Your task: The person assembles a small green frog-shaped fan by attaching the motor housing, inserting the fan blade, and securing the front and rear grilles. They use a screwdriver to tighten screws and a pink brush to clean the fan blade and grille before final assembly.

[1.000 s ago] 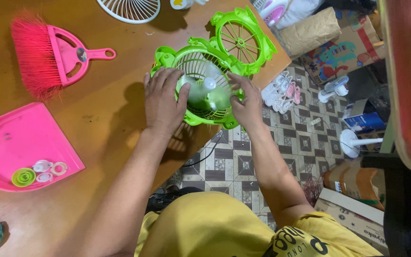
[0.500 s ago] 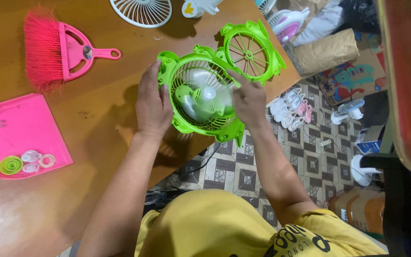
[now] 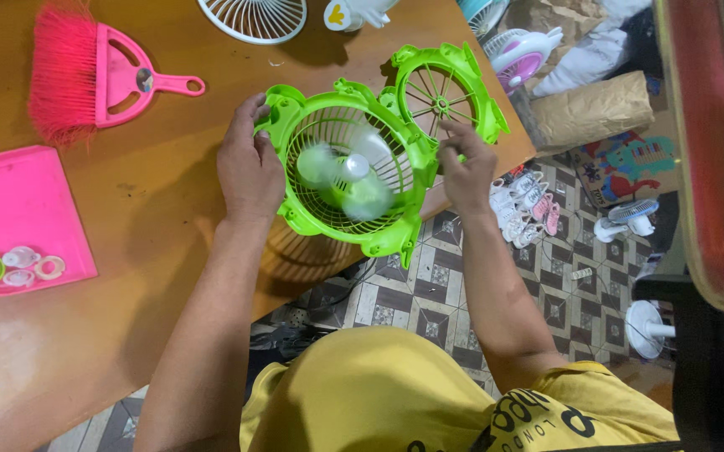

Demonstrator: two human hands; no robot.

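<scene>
Green fan (image 3: 349, 180) past table edge (image 3: 429, 205), left hand (image 3: 249, 163) and right hand (image 3: 466, 167) gripping its rim.

On the counter (image 3: 152, 209): 1 green fan (image 3: 347, 180) w/ 2 hands on it, 1 green grille (image 3: 443, 90) behind, 1 white grille (image 3: 253, 17) at top, 1 pink brush (image 3: 94, 75) upper left, 1 pink dustpan (image 3: 14, 209) w/ approx. 4 small rings (image 3: 23, 266). Floor, right: 2 small fans (image 3: 630, 219).

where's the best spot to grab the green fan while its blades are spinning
Probably by the solid outer frame of the green fan, from the sides, as the left hand does at its left rim. The centre is only open grille over blurred, turning blades.
</scene>
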